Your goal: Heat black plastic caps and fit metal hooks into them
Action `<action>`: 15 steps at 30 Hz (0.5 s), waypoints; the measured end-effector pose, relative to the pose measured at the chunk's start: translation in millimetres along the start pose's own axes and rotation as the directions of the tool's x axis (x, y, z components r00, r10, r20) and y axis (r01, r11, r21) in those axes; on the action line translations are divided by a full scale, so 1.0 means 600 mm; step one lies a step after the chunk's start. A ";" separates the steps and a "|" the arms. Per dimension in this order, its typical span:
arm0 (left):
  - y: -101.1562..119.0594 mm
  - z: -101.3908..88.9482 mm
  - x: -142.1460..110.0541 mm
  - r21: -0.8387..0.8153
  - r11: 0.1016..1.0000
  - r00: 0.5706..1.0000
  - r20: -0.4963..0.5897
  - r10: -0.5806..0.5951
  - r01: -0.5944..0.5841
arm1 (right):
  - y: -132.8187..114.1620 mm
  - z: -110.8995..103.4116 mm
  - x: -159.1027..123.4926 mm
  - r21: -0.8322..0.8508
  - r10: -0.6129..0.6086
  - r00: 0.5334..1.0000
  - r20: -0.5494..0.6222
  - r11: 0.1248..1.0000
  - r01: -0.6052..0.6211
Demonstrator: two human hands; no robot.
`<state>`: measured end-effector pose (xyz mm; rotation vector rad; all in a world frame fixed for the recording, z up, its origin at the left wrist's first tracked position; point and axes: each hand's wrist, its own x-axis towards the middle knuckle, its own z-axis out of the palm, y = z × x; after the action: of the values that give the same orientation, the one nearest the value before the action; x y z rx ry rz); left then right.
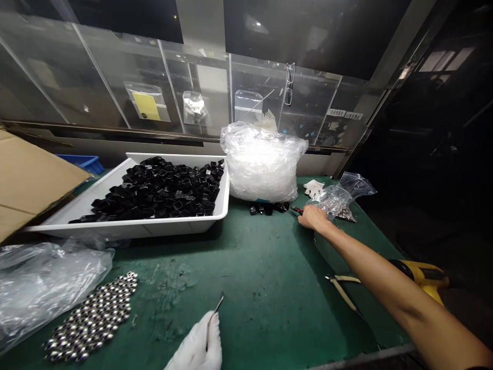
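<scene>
My left hand [198,344], in a white glove, is at the bottom middle, closed around a slim dark metal tool [219,304] whose pointed end sticks up; its exact kind is unclear. Stretched to the back right, my bare right hand [313,218] has its fingers curled at a small red-and-black tool [296,210], largely covered by the hand. Several small black plastic parts [267,208] lie just left of it. Beside the hand on the right is a clear plastic bag [335,199] with small metal pieces.
A white tray [185,226] holds many black square parts. Behind the table's middle sits a stuffed clear bag [262,164]. Rows of shiny metal balls [94,318] lie front left, near plastic film [46,288]. Cream-handled pliers [344,293] and a yellow power tool [427,277] are at right.
</scene>
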<state>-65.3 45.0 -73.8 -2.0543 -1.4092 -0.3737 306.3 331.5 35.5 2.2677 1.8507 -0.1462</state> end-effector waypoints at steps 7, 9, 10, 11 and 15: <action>0.002 0.002 -0.003 -0.091 0.993 0.997 0.010 -0.074 0.075 | -0.015 -0.020 0.013 0.043 0.039 0.995 0.087 0.998 -0.043; 0.004 0.003 -0.004 -0.139 0.985 0.995 0.014 -0.103 0.104 | -0.022 -0.022 0.016 0.055 0.048 0.994 0.102 0.997 -0.054; 0.004 0.003 -0.003 -0.150 0.982 0.994 0.014 -0.111 0.112 | -0.025 -0.022 0.017 0.062 0.050 0.993 0.106 0.997 -0.056; 0.004 0.002 -0.002 -0.147 0.982 0.993 0.012 -0.116 0.117 | -0.028 -0.022 0.017 0.070 0.050 0.993 0.106 0.996 -0.057; 0.004 -0.005 0.003 -0.054 0.996 0.998 0.000 -0.069 0.069 | -0.036 -0.023 0.012 0.126 0.034 0.996 0.087 0.991 -0.045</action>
<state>-61.9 44.0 -71.4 -2.0512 -1.4867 -0.4474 285.6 345.6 45.4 2.3411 1.8004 -0.3585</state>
